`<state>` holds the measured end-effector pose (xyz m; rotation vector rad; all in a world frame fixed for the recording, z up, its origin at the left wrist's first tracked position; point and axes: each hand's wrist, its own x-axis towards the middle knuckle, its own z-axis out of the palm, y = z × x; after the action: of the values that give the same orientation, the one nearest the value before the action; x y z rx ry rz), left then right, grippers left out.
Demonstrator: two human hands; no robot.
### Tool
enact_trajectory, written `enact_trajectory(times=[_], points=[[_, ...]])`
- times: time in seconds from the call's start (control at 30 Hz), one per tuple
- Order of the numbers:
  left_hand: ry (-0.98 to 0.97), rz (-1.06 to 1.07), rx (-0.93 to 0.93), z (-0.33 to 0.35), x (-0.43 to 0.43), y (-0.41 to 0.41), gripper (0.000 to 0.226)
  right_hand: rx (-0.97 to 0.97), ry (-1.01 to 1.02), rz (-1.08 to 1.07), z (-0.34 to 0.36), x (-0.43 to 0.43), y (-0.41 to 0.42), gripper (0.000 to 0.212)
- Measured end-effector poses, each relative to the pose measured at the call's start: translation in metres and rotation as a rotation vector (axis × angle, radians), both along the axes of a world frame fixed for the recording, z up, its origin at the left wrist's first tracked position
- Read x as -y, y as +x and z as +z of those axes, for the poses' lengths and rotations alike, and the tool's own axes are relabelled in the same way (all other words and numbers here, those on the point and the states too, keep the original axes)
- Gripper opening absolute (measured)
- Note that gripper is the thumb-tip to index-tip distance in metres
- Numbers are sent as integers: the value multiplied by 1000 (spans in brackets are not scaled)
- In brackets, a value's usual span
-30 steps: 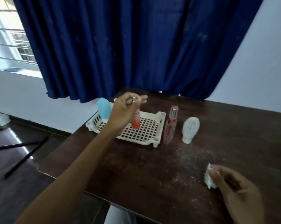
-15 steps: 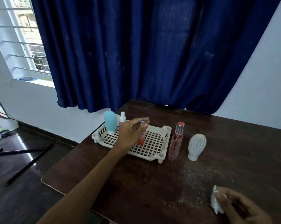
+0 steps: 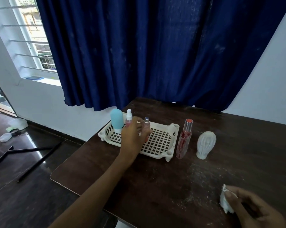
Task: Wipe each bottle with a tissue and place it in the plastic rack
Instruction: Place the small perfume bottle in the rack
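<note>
Left hand (image 3: pixel 132 139): fingers loosely curled about small orange bottle (image 3: pixel 146 129), upright in plastic rack (image 3: pixel 162 143) (contact unclear). Blue bottle (image 3: pixel 116 120), pink spray bottle (image 3: pixel 128 120): upright, rack's far-left corner. Red bottle (image 3: pixel 184 139), white ribbed bottle (image 3: pixel 205 143): upright on table (image 3: pixel 237 145), right of rack, long axes vertical, nearer right hand (image 3: pixel 254 209), which pinches tissue (image 3: pixel 225 204).

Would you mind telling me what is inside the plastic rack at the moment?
Three bottles stand inside the plastic rack: blue bottle, small spray bottle, and orange bottle. The left hand hides their lower parts.
</note>
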<state>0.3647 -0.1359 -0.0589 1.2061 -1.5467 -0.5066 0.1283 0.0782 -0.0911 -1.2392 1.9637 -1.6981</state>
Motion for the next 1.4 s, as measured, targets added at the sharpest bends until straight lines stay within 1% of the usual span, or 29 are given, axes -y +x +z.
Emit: enact_trajectory(times=[0.37,0.47,0.6,0.67,0.77,0.9,1.13,1.2,1.23,1.3,1.4], points=[[-7,123,7,-5,4,1,16,13,-59,-6,-6,1,-1,13],[8,153,21,-5,7,2,21,1,-58,-14,-7,1,-2,13],[-8,151,26,-6,6,2,19,8,-62,-16,-5,1,0,10],[-7,153,30,-7,7,2,23,1,-43,-16,-5,1,-1,5],[5,140,5,-7,8,3,30,24,-13,-18,-4,1,-4,13],[-17,145,7,1,4,2,28,39,-10,-18,0,0,-2,16],[-37,166,35,12,0,6,51,62,-14,-33,4,0,-1,17],[-64,189,22,19,-9,7,53,89,-19,-30,4,1,-1,20],[-95,203,12,22,-13,7,51,94,-23,-28,4,1,-1,21],[-199,208,-9,29,-24,3,40,101,-22,-31,4,0,-3,22],[-321,86,2,36,-44,-17,26,119,-8,-20,3,-2,-7,18]])
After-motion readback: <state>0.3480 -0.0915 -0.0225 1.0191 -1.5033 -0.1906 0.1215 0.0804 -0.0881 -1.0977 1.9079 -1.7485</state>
